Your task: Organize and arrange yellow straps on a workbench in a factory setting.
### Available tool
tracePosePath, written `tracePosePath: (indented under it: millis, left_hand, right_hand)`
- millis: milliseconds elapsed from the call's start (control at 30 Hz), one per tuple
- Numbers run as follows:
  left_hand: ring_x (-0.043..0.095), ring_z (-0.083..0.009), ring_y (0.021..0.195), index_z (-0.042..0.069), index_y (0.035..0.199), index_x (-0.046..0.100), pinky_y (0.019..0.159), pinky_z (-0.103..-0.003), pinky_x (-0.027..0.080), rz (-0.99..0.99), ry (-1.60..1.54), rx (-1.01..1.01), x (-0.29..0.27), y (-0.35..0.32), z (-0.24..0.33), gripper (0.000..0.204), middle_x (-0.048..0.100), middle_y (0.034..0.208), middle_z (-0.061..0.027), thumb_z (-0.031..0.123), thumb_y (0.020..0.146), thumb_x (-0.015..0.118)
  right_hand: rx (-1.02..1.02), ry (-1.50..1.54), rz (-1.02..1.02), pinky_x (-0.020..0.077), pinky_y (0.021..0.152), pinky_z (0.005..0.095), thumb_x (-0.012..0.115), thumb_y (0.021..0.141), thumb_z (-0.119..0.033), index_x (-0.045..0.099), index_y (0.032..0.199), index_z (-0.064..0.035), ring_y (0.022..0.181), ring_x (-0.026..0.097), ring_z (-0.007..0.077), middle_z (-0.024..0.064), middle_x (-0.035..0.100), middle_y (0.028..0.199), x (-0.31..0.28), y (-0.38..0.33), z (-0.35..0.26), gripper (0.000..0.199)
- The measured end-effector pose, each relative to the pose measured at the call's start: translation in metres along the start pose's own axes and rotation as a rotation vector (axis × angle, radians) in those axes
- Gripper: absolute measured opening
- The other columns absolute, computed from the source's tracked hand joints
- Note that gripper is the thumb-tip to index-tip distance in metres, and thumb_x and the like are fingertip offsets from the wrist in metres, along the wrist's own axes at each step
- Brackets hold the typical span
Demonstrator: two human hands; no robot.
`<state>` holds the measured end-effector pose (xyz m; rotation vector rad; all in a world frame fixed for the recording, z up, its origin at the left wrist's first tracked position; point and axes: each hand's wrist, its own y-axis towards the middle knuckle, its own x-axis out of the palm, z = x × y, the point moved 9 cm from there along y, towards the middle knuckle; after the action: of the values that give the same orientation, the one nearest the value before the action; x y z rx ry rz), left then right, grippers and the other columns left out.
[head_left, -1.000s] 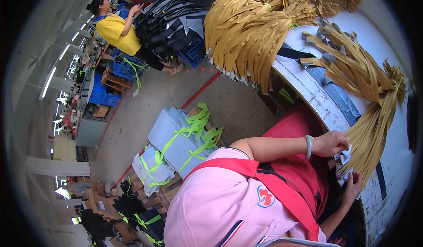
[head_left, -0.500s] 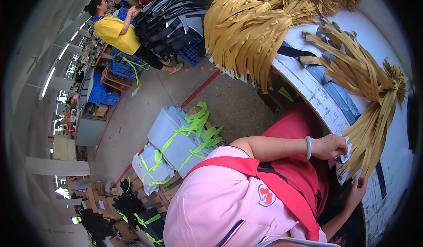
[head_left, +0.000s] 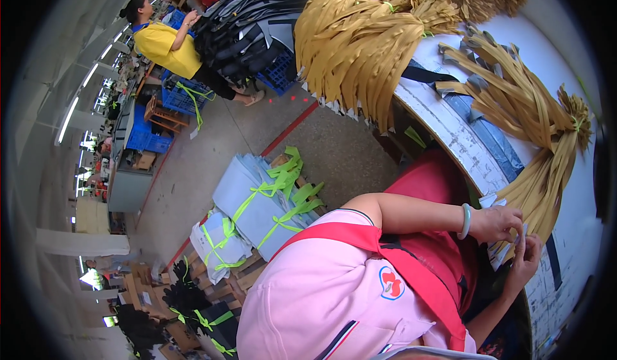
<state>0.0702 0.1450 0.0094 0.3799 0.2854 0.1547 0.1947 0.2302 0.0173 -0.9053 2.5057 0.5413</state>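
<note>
My left hand (head_left: pixel 500 224), with a pale bangle (head_left: pixel 465 221) on its wrist, is closed at the loose ends of a bundle of tan fabric strips (head_left: pixel 543 186). My right hand (head_left: pixel 527 262) comes up from below, its thumb and finger pinched together. The fingertips of both hands meet on a small white tag (head_left: pixel 523 233) at a strip's end. More white tags (head_left: pixel 492 201) show at the ends beside my left hand. A green tie (head_left: pixel 578 125) gathers the bundle at its far end. The strips lie over the edge of the white table.
The worn white table (head_left: pixel 450 125) curves along the right, with more tan strips (head_left: pixel 360 45) heaped at its far end. Light-blue stacks (head_left: pixel 247 196) tied in green stand on the floor at left. A person in yellow (head_left: pixel 168 45) stands near black straps (head_left: pixel 238 45) and blue crates (head_left: pixel 276 71).
My left hand has moved right and my right hand slightly up, so their fingertips now meet at the white tag. The bundle stays in place.
</note>
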Motion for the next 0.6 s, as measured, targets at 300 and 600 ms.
tracePosePath:
  millis: [300, 600]
  left_hand:
    - [0.061, -0.0345, 0.098, 0.009, 0.106, 0.064, 0.084, -0.040, 0.049, 0.094, 0.014, 0.094, -0.010, 0.013, 0.005, 0.026, 0.058, 0.110, -0.0131, 0.013, 0.081, 0.071]
    - [0.062, -0.0337, 0.093, 0.007, 0.101, 0.065, 0.079, -0.040, 0.050, 0.070, -0.048, 0.041, -0.010, 0.022, -0.002, 0.023, 0.059, 0.106, -0.0130, 0.011, 0.079, 0.072]
  right_hand:
    - [-0.001, 0.063, -0.093, 0.0434, 0.073, 0.0221, 0.061, 0.096, -0.005, 0.056, 0.094, 0.0001, 0.088, 0.053, 0.0109, 0.0060, 0.051, 0.107, 0.010, 0.006, 0.001, 0.007]
    - [0.131, 0.323, 0.045, 0.0456, 0.068, 0.0207, 0.060, 0.097, -0.004, 0.056, 0.106, -0.0018, 0.079, 0.055, 0.0090, 0.0033, 0.056, 0.098, 0.004, 0.007, 0.020, 0.010]
